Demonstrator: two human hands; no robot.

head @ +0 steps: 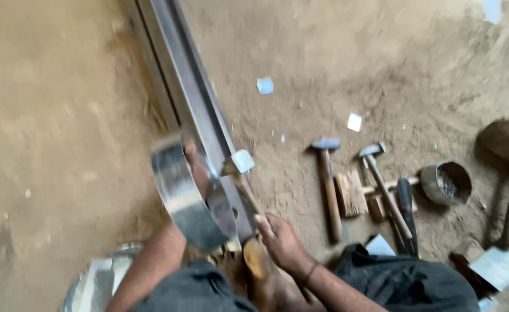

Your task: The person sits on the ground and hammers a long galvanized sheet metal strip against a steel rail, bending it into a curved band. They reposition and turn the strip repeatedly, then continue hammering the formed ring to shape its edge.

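- A long steel rail (188,86) lies on the dirt floor (58,115), running from the top of the view down to the person's lap.
- A curved band of shiny sheet metal (182,196) stands on edge against the near end of the rail. It already bends into an arc. By my judgement the shaping is partly done and its ends are not yet joined.
- The left hand (196,167) sits inside the band's curve, pressing it to the rail. It is blurred and mostly hidden, so how far the fingers spread cannot be told.
- The right hand (280,240) has its fingers wrapped tight around a hammer (244,173), whose head hovers just beside the band, above the rail.
- Two spare hammers (329,179) lie to the right, well apart from the rail.
- A small tin (446,184) sits beyond them.
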